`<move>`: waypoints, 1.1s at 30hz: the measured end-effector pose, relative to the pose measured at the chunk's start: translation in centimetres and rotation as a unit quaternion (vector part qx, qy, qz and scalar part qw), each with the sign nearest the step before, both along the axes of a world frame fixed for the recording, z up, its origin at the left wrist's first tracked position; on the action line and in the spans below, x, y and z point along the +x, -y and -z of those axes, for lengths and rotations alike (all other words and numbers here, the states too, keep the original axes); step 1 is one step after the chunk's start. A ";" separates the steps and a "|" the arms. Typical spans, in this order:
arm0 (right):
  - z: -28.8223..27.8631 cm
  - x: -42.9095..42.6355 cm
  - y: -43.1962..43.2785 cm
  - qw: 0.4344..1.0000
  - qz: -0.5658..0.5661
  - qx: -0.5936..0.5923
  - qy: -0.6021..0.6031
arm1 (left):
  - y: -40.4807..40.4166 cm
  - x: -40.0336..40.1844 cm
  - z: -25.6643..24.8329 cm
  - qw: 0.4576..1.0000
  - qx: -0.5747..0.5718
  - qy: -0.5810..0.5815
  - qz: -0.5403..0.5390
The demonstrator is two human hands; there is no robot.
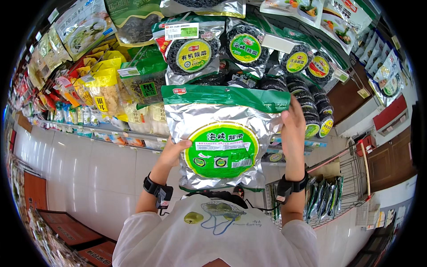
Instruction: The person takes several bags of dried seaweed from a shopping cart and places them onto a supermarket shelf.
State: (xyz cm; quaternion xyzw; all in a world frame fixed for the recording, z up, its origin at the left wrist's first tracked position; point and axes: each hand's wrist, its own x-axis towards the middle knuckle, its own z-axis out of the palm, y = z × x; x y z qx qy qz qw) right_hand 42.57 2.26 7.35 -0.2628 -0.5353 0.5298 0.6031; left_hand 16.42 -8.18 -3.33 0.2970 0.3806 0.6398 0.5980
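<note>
In front of my chest, upright, is a silver foil bag of dried seaweed with a green top band and a round green label bearing writing and a barcode. My left hand grips its left edge, thumb on the front and fingers hidden behind. At the upper right edge is my right hand, its thumb tip by the foil and its other fingers partly behind the bag. Just beyond the bag hang similar silver seaweed packs, and round dark seaweed cakes in clear wrap are lined up near my right hand.
Metal shelving with price tags spans the far side. Yellow bags of dried white fungus hang at left. A wire shopping cart stands at right, holding several upright green-edged packs. Red-brown boxes lie at lower left.
</note>
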 end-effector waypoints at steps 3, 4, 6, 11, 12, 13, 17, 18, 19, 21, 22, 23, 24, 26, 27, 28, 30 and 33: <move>0.0 0.3 0.0 0.993 -0.086 -0.071 -0.028 | 0.5 -0.1 -0.4 1.000 0.023 -0.001 0.019; -0.4 -0.1 0.5 0.995 -0.078 -0.064 -0.023 | 0.5 -0.4 -0.1 0.999 0.020 0.005 0.035; -0.6 -0.6 1.0 0.997 -0.059 -0.037 -0.019 | 0.6 -0.8 0.5 0.999 0.017 0.010 0.038; -1.1 -1.3 2.5 0.998 0.028 0.051 0.011 | 0.8 -0.9 0.9 0.998 0.006 0.020 0.060; -1.2 -1.4 2.7 0.996 0.048 0.075 0.013 | 0.8 -1.0 0.9 0.998 0.002 0.023 0.063; -1.3 -1.5 2.9 0.995 0.059 0.080 0.021 | 0.7 -1.0 0.9 0.997 -0.001 0.027 0.067; -1.5 -1.7 3.2 0.991 0.089 0.094 0.033 | 0.5 -1.2 1.2 0.998 -0.007 0.010 0.056; -1.6 -1.8 3.2 0.990 0.093 0.096 0.034 | 0.4 -1.2 1.3 0.998 -0.008 0.008 0.055; -1.7 -1.9 3.2 0.991 0.099 0.086 0.031 | 0.4 -1.3 1.3 0.998 -0.010 0.005 0.054; -2.0 -2.1 3.1 0.991 0.109 0.068 0.027 | 0.4 -1.2 0.8 0.999 -0.001 -0.006 0.049; -2.0 -2.0 2.6 0.995 0.094 0.014 0.018 | 0.4 -1.0 0.4 0.999 0.002 -0.011 0.046; -1.8 -1.6 1.6 0.996 0.078 -0.040 0.010 | 0.2 -0.8 0.0 0.999 0.000 -0.027 0.029; -1.6 -1.3 0.6 0.993 0.064 -0.098 0.002 | -0.2 -0.4 -0.5 0.999 -0.004 -0.044 0.013; -0.7 -1.3 -1.2 0.990 0.009 -0.128 -0.059 | -0.8 0.2 -1.5 0.999 0.013 -0.016 0.035; -0.1 -1.2 -2.2 0.982 -0.026 -0.157 -0.100 | -1.1 0.3 -2.0 0.999 0.010 -0.007 0.043; 0.5 -1.0 -2.9 0.980 -0.039 -0.167 -0.096 | -1.3 0.5 -2.4 0.999 0.010 0.003 0.052; 1.2 -0.7 -3.8 0.976 -0.066 -0.186 -0.089 | -1.6 0.5 -2.3 0.998 0.006 0.012 0.057; 1.6 -0.7 -4.0 0.982 -0.054 -0.164 -0.071 | -1.7 0.8 -2.4 0.999 0.013 0.015 0.049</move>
